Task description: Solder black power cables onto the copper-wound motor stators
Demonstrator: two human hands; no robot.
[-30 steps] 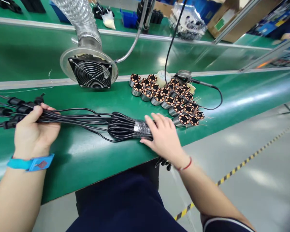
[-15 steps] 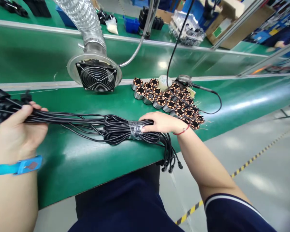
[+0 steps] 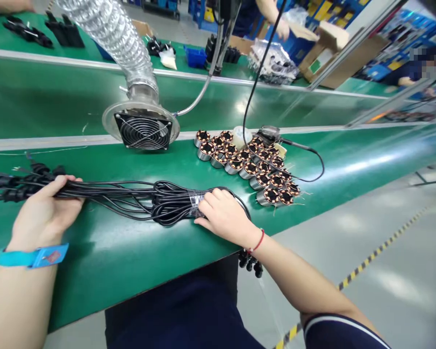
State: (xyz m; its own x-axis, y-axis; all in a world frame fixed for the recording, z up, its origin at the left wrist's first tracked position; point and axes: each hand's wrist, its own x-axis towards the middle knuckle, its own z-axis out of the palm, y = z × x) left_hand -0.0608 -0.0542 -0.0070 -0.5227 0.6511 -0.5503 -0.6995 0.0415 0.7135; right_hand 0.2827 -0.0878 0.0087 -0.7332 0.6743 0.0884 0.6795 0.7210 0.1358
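Note:
A bundle of black cables (image 3: 169, 203) lies lengthwise over the green workbench (image 3: 131, 261), its coiled middle bound with clear plastic wrap. My left hand (image 3: 51, 206) is closed round the straight cable ends, just right of their black connectors (image 3: 12, 186). Over the wrapped coil, my right hand (image 3: 221, 215) is closed on the bundle, its fingers curled across the top. Past that wrist, more black plugs (image 3: 252, 264) on the cable ends hang below the bench edge.
Copper-wound motor stators (image 3: 240, 157) stand grouped behind my right hand. A fan (image 3: 145, 131) on a foil exhaust duct (image 3: 109, 39) hangs at the back. A black cord (image 3: 256, 77) drops to a device among the stators. Another person's hand (image 3: 283, 29) is across the bench.
My right hand has shifted left and turned over the wrapped coil. The left hand has moved slightly right with the cable ends, and the view has tilted a little.

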